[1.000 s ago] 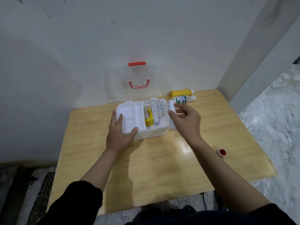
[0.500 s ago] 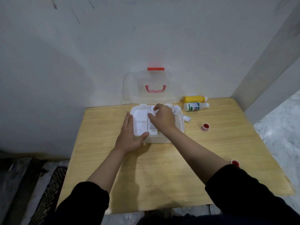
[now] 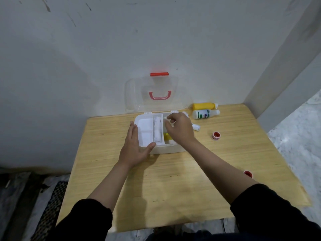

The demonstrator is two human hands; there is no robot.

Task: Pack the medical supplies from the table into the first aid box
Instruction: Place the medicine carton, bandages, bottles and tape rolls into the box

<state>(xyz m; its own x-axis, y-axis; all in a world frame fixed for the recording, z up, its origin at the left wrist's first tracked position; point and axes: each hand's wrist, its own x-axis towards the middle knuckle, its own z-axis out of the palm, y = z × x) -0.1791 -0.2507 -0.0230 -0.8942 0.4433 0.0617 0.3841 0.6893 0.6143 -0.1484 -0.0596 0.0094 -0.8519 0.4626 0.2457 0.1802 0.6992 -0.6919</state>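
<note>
Bracing the first aid box [image 3: 166,149], left hand [image 3: 134,150] spread; right hand [image 3: 180,130] pinching inside.

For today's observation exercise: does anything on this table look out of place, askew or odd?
Nothing looks spilled or damaged. Both bottles, yellow and white, lie on their sides, and one red tape roll sits alone near the table's right edge.

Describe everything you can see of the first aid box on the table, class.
The first aid box is white plastic, rectangular, open, at the table's far edge. Its clear lid, with a red handle and red latch, stands upright against the wall. A white divided tray sits inside, one slot holding a white wrapped item. The left hand rests on its front left corner; the right hand reaches inside.
</note>
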